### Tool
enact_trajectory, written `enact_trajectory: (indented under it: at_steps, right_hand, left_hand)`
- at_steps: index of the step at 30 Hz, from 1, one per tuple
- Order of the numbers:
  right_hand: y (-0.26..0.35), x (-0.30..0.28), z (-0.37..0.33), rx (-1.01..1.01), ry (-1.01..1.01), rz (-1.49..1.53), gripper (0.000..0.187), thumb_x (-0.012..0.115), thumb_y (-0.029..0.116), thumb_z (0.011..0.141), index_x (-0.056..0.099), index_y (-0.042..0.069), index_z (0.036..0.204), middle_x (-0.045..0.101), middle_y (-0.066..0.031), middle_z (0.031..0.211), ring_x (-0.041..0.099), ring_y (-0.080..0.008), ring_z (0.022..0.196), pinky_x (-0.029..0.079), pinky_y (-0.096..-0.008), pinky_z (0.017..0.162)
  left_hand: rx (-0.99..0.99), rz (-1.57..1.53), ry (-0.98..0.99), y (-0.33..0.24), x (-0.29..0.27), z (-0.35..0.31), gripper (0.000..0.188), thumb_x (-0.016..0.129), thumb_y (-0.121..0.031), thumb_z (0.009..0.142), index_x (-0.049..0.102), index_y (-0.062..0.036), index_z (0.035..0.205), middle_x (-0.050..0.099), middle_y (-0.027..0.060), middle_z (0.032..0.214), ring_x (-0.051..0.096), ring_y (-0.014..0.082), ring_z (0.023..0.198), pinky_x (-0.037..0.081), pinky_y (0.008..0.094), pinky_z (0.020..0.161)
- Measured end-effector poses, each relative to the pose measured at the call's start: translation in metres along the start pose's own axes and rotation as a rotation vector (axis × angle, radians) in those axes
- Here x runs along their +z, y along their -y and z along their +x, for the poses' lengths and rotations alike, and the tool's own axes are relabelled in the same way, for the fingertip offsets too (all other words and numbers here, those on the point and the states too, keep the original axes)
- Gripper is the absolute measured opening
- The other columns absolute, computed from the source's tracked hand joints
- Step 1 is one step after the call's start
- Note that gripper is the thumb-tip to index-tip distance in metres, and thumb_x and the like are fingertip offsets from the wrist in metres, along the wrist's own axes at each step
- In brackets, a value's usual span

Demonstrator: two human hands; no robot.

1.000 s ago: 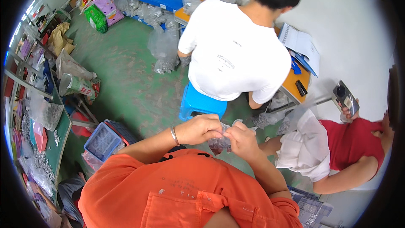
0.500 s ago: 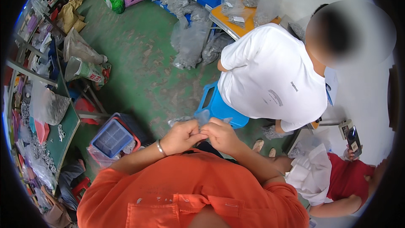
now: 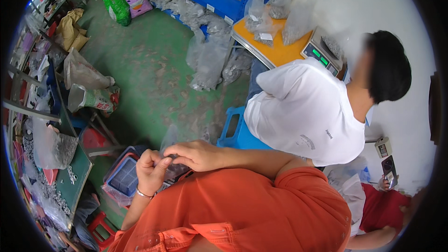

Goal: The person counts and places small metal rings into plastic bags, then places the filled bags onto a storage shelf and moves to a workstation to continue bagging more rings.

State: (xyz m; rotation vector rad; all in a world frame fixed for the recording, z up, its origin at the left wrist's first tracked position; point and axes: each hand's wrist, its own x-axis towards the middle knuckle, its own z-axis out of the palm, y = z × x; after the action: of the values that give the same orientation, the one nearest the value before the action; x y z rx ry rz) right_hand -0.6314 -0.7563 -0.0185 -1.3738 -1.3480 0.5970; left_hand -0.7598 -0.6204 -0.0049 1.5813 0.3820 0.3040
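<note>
A clear plastic bag (image 3: 171,136) is bunched between my two hands, in front of my orange shirt. Its loose upper end stands above my fingers, and greyish contents show dimly below them. My left hand (image 3: 151,170), with a bracelet at the wrist, pinches the gathered neck of the bag. From the right, my right hand (image 3: 198,155) reaches across, its thumb and fingers closed on the same gathered part. The exact grip under the fingers is partly hidden.
Just right of my hands, a person in a white shirt (image 3: 303,107) sits on a blue stool (image 3: 229,128) by a scale (image 3: 319,56) and orange tabletop (image 3: 242,32). Blue baskets (image 3: 122,177) stand at left, beside a cluttered green workbench (image 3: 77,182). Another person in red (image 3: 385,210) holds a phone.
My hands and the bag have moved left, and my body has turned that way. The seated person's head has shifted, and the scale has come into view.
</note>
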Motion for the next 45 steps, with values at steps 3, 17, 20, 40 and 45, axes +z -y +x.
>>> enact_trajectory:
  at_steps: [3, 17, 20, 40, 45]
  right_hand:
    - [-0.020, -0.005, 0.030, 0.041, 0.006, 0.014, 0.029, 0.054, 0.011, 0.080, 0.044, 0.008, 0.107, 0.059, -0.0153, 0.087, 0.058, -0.0346, 0.073, 0.045, -0.0399, 0.059]
    - [-0.088, -0.047, 0.185, 0.119, -0.216, -0.077, 0.013, 0.051, 0.005, 0.076, 0.047, 0.006, 0.089, 0.056, -0.0121, 0.084, 0.056, -0.0322, 0.073, 0.043, -0.0392, 0.059]
    - [-0.099, -0.059, 0.211, 0.142, -0.322, -0.047, 0.012, 0.051, 0.006, 0.076, 0.046, 0.006, 0.087, 0.055, -0.0127, 0.081, 0.055, -0.0331, 0.071, 0.042, -0.0400, 0.058]
    - [-0.207, -0.286, 0.417, 0.016, -0.129, -0.347, 0.009, 0.054, 0.013, 0.079, 0.052, 0.005, 0.075, 0.045, -0.0093, 0.070, 0.050, -0.0285, 0.063, 0.040, -0.0366, 0.052]
    - [-0.239, -0.337, 0.471, -0.018, -0.176, -0.504, 0.004, 0.053, 0.011, 0.078, 0.056, 0.009, 0.078, 0.049, -0.0070, 0.070, 0.052, -0.0250, 0.062, 0.043, -0.0337, 0.053]
  left_hand:
    - [0.043, 0.059, 0.018, 0.010, -0.024, 0.029, 0.027, 0.067, -0.006, 0.073, 0.041, -0.0060, 0.064, 0.045, -0.0020, 0.060, 0.037, 0.0048, 0.053, 0.031, 0.0187, 0.048]
    - [0.171, 0.208, 0.276, 0.009, -0.112, 0.226, 0.030, 0.069, -0.009, 0.072, 0.041, -0.0053, 0.061, 0.043, -0.0001, 0.054, 0.036, 0.0061, 0.050, 0.032, 0.0205, 0.047]
    - [0.165, 0.192, 0.319, 0.007, -0.121, 0.263, 0.030, 0.069, -0.008, 0.071, 0.041, -0.0053, 0.061, 0.043, -0.0001, 0.055, 0.036, 0.0063, 0.051, 0.032, 0.0205, 0.047]
    - [0.390, 0.492, 0.585, -0.027, -0.153, 0.567, 0.030, 0.073, -0.019, 0.067, 0.056, -0.0046, 0.087, 0.046, 0.0063, 0.053, 0.046, 0.0162, 0.048, 0.037, 0.0269, 0.046]
    - [0.308, 0.706, 0.663, -0.047, -0.187, 0.660, 0.033, 0.074, -0.025, 0.064, 0.053, -0.0034, 0.076, 0.051, 0.0113, 0.059, 0.053, 0.0266, 0.054, 0.041, 0.0327, 0.048]
